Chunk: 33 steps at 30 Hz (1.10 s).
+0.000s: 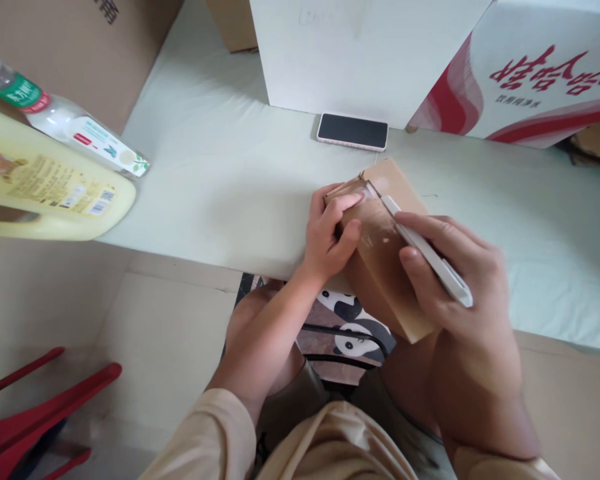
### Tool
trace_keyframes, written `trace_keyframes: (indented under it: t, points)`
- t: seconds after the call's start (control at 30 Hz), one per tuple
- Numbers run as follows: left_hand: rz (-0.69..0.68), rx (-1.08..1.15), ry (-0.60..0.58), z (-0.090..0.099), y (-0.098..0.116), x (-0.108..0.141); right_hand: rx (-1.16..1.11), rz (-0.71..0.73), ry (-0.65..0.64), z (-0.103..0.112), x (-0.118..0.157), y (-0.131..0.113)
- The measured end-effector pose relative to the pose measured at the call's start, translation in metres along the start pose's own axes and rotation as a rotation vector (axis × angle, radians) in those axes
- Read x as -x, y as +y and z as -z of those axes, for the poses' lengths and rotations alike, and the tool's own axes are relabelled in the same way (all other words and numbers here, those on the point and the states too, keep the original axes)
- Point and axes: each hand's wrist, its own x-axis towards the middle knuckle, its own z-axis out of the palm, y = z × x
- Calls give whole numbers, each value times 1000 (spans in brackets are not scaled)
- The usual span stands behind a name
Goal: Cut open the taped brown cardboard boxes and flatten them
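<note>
A small brown cardboard box (380,247) rests tilted at the front edge of the table, its near end jutting over my lap. My left hand (333,230) grips the box's far left corner, thumb on the near side and fingers over the top. In my right hand (460,273) is a white utility knife (430,257), held between thumb and fingers. Its blade end lies at the seam along the top of the box, close to my left fingertips. Whether the blade has gone into the cardboard, I cannot tell.
Behind the box lies a phone (353,132), in front of a large white box (370,53). A red and white carton (530,73) stands at right. On the left are a clear plastic bottle (60,117) and a yellow jug (55,187). A red stool (45,420) is on the floor.
</note>
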Motion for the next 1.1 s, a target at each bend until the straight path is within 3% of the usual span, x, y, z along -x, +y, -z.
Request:
trace_keyframes:
  t: [0.37, 0.77, 1.1]
  points:
    - [-52, 40, 15, -1, -2, -1, 19, 4, 1, -3, -1, -2]
    - [-52, 9, -4, 0, -3, -1, 82, 124, 197, -1, 8, 8]
    - [-53, 49, 18, -1, -3, -3, 31, 97, 200, 4, 12, 7]
